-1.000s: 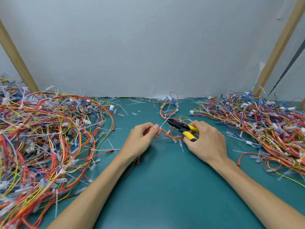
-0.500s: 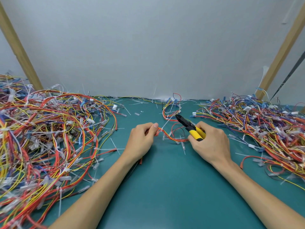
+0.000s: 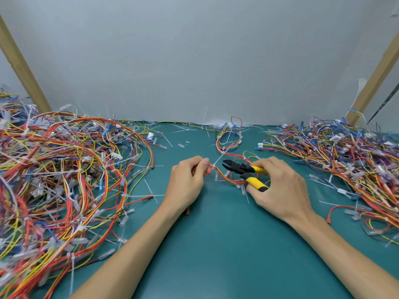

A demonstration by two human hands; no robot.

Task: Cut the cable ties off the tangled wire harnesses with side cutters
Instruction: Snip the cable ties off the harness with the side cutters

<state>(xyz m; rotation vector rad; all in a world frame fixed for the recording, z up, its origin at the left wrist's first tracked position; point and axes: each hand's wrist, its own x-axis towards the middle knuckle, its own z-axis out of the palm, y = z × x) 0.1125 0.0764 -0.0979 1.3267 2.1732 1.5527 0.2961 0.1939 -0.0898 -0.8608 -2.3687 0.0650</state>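
My left hand (image 3: pixel 187 180) pinches a small red and yellow wire harness (image 3: pixel 224 177) at the middle of the green table (image 3: pixel 216 244). A white cable tie (image 3: pixel 218 164) sticks up from the harness just right of my fingertips. My right hand (image 3: pixel 278 188) grips side cutters (image 3: pixel 244 169) with yellow handles and black jaws. The jaws are parted and point left, a short way from the tie.
A large tangled pile of harnesses (image 3: pixel 54 180) covers the left of the table. Another pile (image 3: pixel 345 160) lies at the right. A small looped harness (image 3: pixel 228 139) and cut tie scraps lie at the back. Wooden posts (image 3: pixel 21 67) lean at both sides against a grey wall.
The cutters have swung from pointing up and left to level, with the jaws now parted and closer to the tie by my left fingers. My left hand has kept its hold.
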